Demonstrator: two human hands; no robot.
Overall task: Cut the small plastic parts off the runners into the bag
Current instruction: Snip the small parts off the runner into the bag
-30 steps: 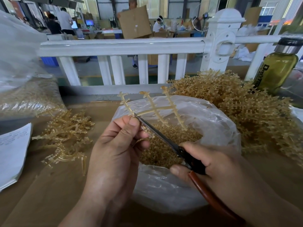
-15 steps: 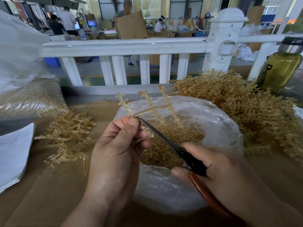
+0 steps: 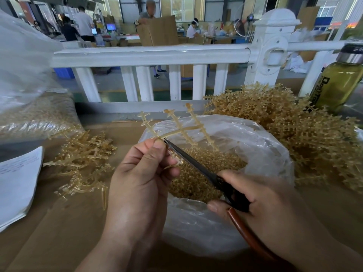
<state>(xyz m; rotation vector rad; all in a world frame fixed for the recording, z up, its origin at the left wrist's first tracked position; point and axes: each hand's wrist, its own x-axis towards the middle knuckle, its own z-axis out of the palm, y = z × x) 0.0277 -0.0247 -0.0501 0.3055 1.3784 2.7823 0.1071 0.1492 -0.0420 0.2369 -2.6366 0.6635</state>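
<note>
1. runner (image 3: 176, 130) up in mid-air over the open bag (image 3: 275, 146), pinched at its near side between thumb and fingers of the left hand (image 3: 141, 183)
2. right hand (image 3: 265, 203) curled round the red-brown handles of the scissors (image 3: 196, 165); blades laid along the lower half of the leftmost branch, tip right at the left thumb; cannot tell whether quite closed
3. a few small parts showing beside the blades on that branch; other two branches and all three far ends carrying parts on both sides, so most of this runner looks uncut
4. parts (image 3: 196, 183) already cut, heaped deep in the bag directly under the blades
5. big tangled pile (image 3: 294, 138) of runners just right of and behind the bag, seemingly uncut: the bulk of the job left, judging by its bulk
6. smaller heap (image 3: 82, 154) to the bag's left, probably stripped runners, far less than the pile
7. second bag (image 3: 35, 114) of like stuff at far left, near paper (image 3: 15, 183); bottle (image 3: 337, 81) at far right by the white rail (image 3: 149, 55)
8. overall a fair yield banked, yet far from finished
</note>
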